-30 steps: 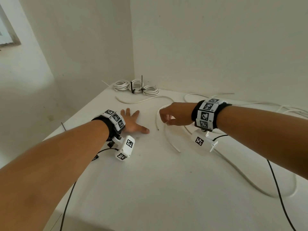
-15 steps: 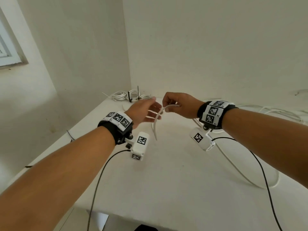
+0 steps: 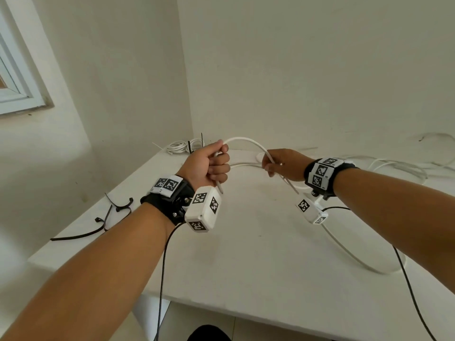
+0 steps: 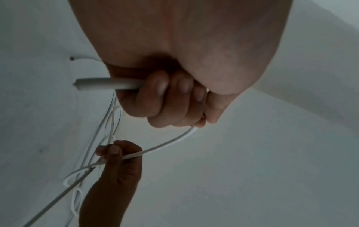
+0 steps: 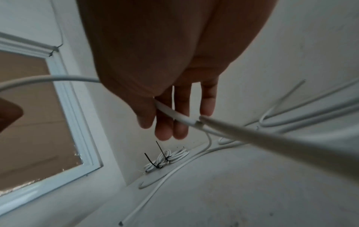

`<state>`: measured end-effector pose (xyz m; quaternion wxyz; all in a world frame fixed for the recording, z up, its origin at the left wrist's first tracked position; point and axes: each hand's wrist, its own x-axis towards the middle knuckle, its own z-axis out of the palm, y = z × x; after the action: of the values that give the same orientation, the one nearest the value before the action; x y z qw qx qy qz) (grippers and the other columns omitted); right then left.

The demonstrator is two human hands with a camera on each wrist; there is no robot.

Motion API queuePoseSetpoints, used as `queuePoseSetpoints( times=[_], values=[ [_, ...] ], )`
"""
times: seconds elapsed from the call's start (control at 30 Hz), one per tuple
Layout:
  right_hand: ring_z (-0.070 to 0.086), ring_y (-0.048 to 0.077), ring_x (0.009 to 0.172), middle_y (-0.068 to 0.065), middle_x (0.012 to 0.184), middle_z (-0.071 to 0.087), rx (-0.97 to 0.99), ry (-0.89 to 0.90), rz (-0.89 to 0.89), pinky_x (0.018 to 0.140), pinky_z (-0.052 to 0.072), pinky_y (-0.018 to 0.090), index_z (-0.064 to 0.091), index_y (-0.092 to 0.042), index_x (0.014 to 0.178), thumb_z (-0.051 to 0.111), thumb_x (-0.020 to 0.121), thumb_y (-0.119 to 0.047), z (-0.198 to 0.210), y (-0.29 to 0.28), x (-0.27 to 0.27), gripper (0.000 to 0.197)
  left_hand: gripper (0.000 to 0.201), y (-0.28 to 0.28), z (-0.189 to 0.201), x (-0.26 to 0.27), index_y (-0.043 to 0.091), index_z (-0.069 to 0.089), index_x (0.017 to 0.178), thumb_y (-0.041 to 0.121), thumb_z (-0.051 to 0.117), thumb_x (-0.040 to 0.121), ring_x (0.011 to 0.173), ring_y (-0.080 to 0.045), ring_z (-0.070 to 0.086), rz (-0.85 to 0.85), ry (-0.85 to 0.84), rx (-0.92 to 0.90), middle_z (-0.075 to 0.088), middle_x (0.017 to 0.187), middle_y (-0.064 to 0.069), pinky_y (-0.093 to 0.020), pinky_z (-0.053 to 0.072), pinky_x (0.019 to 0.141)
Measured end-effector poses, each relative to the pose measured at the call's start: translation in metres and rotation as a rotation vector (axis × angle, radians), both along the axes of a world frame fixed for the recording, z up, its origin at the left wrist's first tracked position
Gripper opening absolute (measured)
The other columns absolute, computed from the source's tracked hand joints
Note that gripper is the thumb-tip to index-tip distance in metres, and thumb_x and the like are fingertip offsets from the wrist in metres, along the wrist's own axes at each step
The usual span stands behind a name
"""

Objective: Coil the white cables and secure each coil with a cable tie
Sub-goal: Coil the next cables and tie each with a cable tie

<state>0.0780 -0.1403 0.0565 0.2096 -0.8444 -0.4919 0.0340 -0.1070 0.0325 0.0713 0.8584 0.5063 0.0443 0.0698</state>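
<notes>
Cable now lifted off the table and strung between both hands, where a second ago it lay flat.

Left hand (image 3: 209,166), flat on the table (image 3: 246,254) a second ago, is now a fist round the white cable (image 3: 248,141) near its free end, which pokes out below the fingers. Right hand (image 3: 285,164) pinches the same cable further along, other fingers loose, so an arch spans the gap while the rest trails over the table. I judge this the first loop of a new coil; tied coils (image 3: 183,146) sit in the corner, spare black cable ties (image 3: 108,217) lie left.
</notes>
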Motion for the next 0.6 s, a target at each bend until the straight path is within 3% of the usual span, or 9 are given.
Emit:
queuePoseSetpoints(
  times=[0.1,0.17,0.3,0.37,0.47,0.53,0.6],
  values=[
    [0.054,0.018,0.06,-0.002,0.065,0.057,0.099,0.189,-0.039,0.065,0.046,0.031,0.059,-0.021,0.089,0.045,0.1,-0.019,-0.006,0.003,-0.005,0.018,0.024,-0.011,0.002,0.0,0.018,0.047,0.074,0.035,0.047,0.091,0.037,-0.006,0.012,-0.053,-0.045,-0.058,0.026,0.043,0.01,-0.019,0.011,0.037],
    [0.046,0.019,0.063,-0.002,0.067,0.049,0.113,0.196,-0.037,0.062,0.042,0.032,0.059,-0.022,0.088,0.042,0.1,-0.02,-0.009,0.005,-0.008,0.021,0.029,-0.022,0.004,0.003,0.017,0.05,0.071,0.036,0.045,0.092,0.041,-0.008,0.009,-0.121,-0.08,-0.087,0.028,0.043,0.009,-0.019,0.013,0.036],
    [0.055,0.017,0.089,-0.005,0.096,0.059,-0.106,0.015,-0.01,0.086,0.044,0.036,0.055,-0.026,0.103,0.036,0.103,-0.033,-0.011,-0.002,-0.024,0.02,0.027,-0.045,0.02,0.011,0.014,0.05,0.076,0.032,0.042,0.093,0.042,-0.007,0.014,-0.194,-0.216,-0.094,0.031,0.047,0.008,-0.02,0.018,0.038],
    [0.056,0.023,0.1,0.0,0.107,0.062,-0.145,-0.024,0.017,0.094,0.044,0.041,0.053,-0.028,0.106,0.034,0.103,-0.039,-0.014,-0.005,-0.033,0.022,0.021,-0.052,0.027,0.018,0.013,0.049,0.08,0.026,0.041,0.096,0.041,-0.007,0.023,-0.131,-0.27,-0.076,0.032,0.051,0.007,-0.02,0.023,0.04],
    [0.058,0.023,0.1,-0.002,0.107,0.062,-0.128,-0.017,0.058,0.092,0.046,0.04,0.051,-0.027,0.111,0.035,0.103,-0.04,-0.02,-0.013,-0.045,0.022,0.025,-0.055,0.027,0.03,0.009,0.054,0.09,0.018,0.035,0.102,0.045,-0.008,0.031,0.037,-0.313,-0.023,0.034,0.056,0.005,-0.022,0.03,0.047],
    [0.06,0.022,0.101,-0.002,0.11,0.06,-0.105,0.003,0.071,0.089,0.045,0.035,0.05,-0.022,0.122,0.036,0.105,-0.036,-0.019,-0.022,-0.052,0.026,0.026,-0.058,0.022,0.037,0.007,0.058,0.106,0.019,0.035,0.104,0.047,-0.008,0.031,0.113,-0.31,0.042,0.035,0.059,0.005,-0.024,0.034,0.05],
    [0.061,0.021,0.098,-0.001,0.112,0.062,-0.098,0.0,0.069,0.088,0.046,0.034,0.049,-0.021,0.128,0.035,0.106,-0.034,-0.019,-0.031,-0.056,0.029,0.028,-0.063,0.016,0.043,0.014,0.057,0.123,0.026,0.038,0.106,0.048,-0.008,0.029,0.176,-0.287,0.18,0.035,0.06,0.006,-0.023,0.031,0.047]
  ],
)
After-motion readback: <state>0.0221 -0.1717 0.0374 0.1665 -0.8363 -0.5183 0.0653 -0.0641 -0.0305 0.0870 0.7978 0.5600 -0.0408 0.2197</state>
